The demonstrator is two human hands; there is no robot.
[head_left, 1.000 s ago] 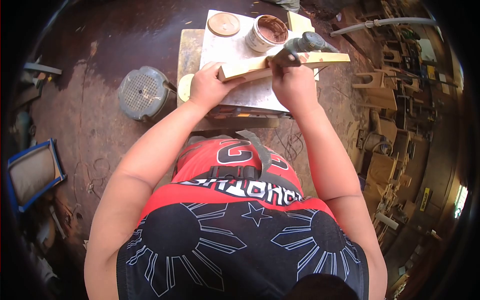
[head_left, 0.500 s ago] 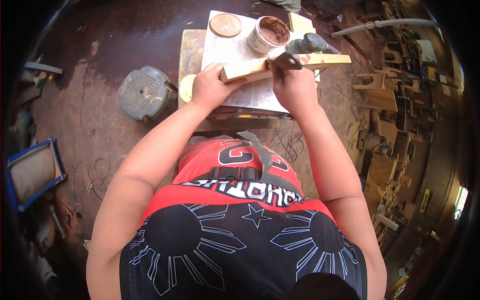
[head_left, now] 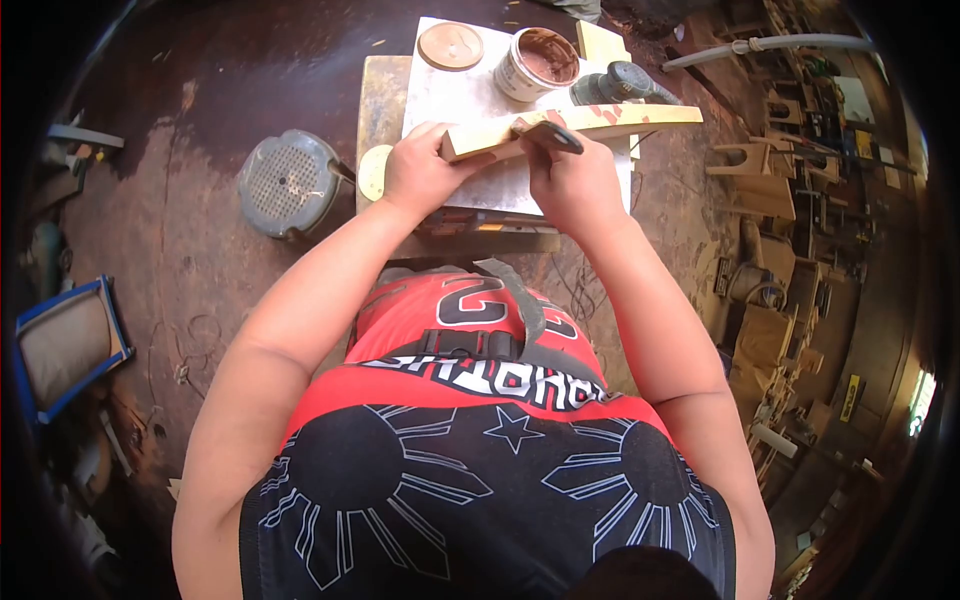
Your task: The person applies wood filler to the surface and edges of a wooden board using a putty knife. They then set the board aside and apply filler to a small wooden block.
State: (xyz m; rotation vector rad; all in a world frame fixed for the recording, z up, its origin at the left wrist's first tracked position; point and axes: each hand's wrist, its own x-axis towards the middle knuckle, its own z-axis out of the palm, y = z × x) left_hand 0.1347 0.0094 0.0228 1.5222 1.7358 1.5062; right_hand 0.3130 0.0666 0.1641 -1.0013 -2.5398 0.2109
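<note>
Pinched in the right hand is a dark-handled tool, against the curved wooden piece; the left hand grasps that piece's nine-o'clock end. Toward twelve o'clock, an open tub stands on the pale board, its round lid at nine o'clock.

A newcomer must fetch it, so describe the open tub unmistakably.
Find the worktable at the view's top centre, then the pale board on top. Toward the board's far edge stands a white tub holding reddish-brown paste. It is upright and open, unlike the flat disc to its left and the dark tool to its right.
</note>
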